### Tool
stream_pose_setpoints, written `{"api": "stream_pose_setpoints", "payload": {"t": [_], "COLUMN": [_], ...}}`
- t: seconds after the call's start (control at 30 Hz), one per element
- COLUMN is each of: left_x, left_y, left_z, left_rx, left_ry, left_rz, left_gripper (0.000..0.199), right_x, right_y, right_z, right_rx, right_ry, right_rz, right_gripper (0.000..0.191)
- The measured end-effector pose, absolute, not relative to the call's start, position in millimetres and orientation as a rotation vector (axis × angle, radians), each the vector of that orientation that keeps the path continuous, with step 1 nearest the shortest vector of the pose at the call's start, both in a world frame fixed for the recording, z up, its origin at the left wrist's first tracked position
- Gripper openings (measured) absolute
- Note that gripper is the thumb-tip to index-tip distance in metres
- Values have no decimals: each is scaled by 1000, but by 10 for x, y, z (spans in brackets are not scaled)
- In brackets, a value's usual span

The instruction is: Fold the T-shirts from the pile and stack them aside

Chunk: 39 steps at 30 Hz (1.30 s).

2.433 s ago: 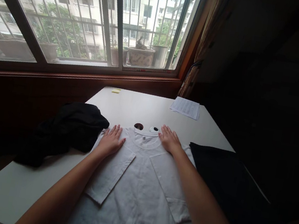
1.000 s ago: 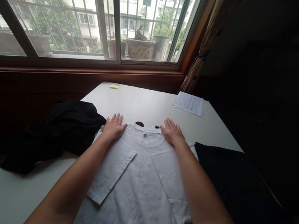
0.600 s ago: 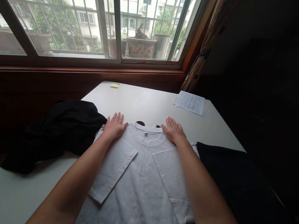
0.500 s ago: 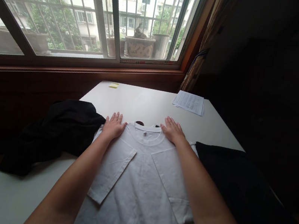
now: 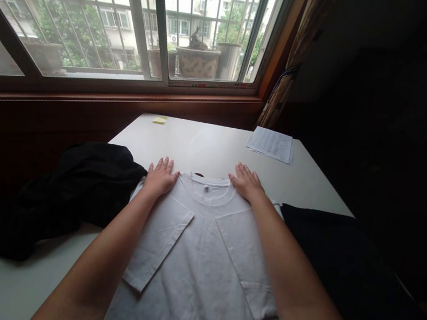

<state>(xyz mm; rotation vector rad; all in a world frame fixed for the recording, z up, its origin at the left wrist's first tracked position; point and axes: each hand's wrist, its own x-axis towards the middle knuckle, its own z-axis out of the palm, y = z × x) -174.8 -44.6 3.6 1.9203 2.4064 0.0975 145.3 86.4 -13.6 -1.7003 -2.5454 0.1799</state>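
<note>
A white T-shirt [image 5: 198, 255] lies face up on the white table [image 5: 207, 148], collar at the far end and both sleeves turned inward over its front. My left hand [image 5: 161, 178] rests flat on its left shoulder, fingers spread past the shirt's edge. Flat on the other shoulder is my right hand [image 5: 247, 183], its fingers stretched out beside the collar. Neither hand grips the fabric. A small dark object shows only in part behind the collar. The shirt's lower end runs out of view.
Crumpled black cloth [image 5: 84, 183] lies on the left, close to my left hand. Dark folded cloth [image 5: 335, 260] covers the table's right side. Printed papers [image 5: 270, 144] and a yellow sticky note [image 5: 160, 119] sit at the far edge, below a barred window [image 5: 171, 18].
Both hands stay flat on the shoulders, with hardly any shift. The collar now covers more of the dark objects behind it. The camera view has tilted slightly.
</note>
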Motion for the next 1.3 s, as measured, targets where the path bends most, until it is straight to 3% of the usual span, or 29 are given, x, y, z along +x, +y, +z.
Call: {"api": "stream_pose_setpoints", "payload": {"t": [0.27, 0.6, 0.93, 1.3], "left_x": [-1782, -1793, -1813, -1794], "left_y": [-400, -383, -371, -395], "left_z": [-1, -38, -46, 4], "left_rx": [1942, 1922, 1924, 1950], "left_ry": [2422, 2436, 2410, 2412], "left_rz": [107, 116, 138, 156], "left_gripper": [74, 75, 77, 74], "right_x": [1410, 1392, 2188, 2748], "right_y": [876, 429, -1002, -2215], "right_z": [-138, 13, 262, -139], "right_rx": [-1688, -1561, -1271, -1279], "right_ry": [-2535, -2388, -2603, -2693], "right_rz": [106, -462, -106, -7], "right_gripper": [69, 44, 58, 68]}}
